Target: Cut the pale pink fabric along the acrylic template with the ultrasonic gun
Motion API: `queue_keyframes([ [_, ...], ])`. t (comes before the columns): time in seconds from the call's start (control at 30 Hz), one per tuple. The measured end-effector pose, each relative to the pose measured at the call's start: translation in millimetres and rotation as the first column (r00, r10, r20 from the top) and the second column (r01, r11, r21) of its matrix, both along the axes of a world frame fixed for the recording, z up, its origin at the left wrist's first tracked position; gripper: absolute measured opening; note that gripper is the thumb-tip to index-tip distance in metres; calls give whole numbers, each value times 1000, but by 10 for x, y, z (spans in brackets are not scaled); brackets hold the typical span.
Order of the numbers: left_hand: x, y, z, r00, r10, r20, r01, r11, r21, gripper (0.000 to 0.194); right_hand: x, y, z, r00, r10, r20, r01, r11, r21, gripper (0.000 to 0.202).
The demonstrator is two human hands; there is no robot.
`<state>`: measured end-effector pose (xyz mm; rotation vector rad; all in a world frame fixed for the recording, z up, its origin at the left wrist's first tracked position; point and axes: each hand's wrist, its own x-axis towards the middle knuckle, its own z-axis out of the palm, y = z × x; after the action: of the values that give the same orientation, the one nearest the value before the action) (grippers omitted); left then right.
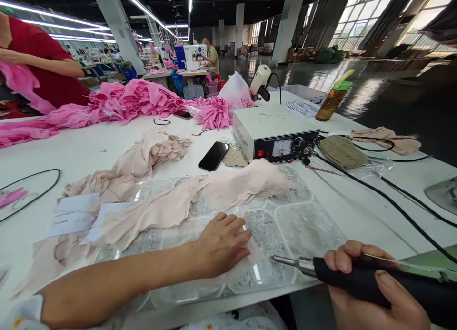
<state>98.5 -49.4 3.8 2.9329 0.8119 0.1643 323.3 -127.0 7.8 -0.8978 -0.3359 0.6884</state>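
Observation:
My right hand [374, 282] is wrapped round a black handheld tool [357, 275] whose metal tip points left over the front edge of a clear patterned mat [296, 230]. Near the mat's middle my left hand [223, 244] lies palm down, its fingers slightly bent and a little apart, on a thin piece of pale pink fabric [250, 254]. Just beyond that hand a layered pile of the same pale fabric [246, 182] stretches across the mat. What is under the left palm is hidden.
A control box [282, 144] stands behind the mat, its black cable running right. Near it are a phone [213, 156], a bottle [333, 101] and olive fabric [342, 151]. Bright pink fabric [135, 101] lines the far edge; a person in red [46, 58] stands back left.

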Motion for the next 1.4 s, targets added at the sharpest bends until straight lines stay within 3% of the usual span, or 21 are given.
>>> queue_keyframes([
  [0.13, 72, 132, -34, 988, -110, 105, 128, 974, -184, 14, -2, -32, -100, 1000, 4, 17, -5, 999, 33, 15],
  [0.23, 117, 221, -106, 986, -102, 134, 134, 958, -254, 4, -30, -46, -152, 1000, 13, 18, -14, 999, 42, 15],
  [0.47, 135, 274, -90, 980, -77, 186, 140, 922, -360, 13, -155, -52, -108, 999, -47, -13, 48, 998, 30, 17],
  [0.67, 143, 302, -133, 979, -89, 186, 158, 902, -401, 6, -187, -95, -121, 999, -45, -15, 46, 999, 24, 17],
  [0.83, 157, 333, -184, 972, -68, 223, 162, 886, -435, 12, -182, -130, -121, 998, -56, 0, 56, 998, 28, 15],
  [1.07, 114, 325, -124, 958, -48, 284, 184, 860, -476, 12, -253, -119, -72, 998, -55, 12, 54, 997, 54, 14],
  [1.4, 87, 361, -109, 944, -80, 320, 230, 855, -464, 12, -268, -93, -129, 998, -58, -11, 59, 996, 71, 13],
])
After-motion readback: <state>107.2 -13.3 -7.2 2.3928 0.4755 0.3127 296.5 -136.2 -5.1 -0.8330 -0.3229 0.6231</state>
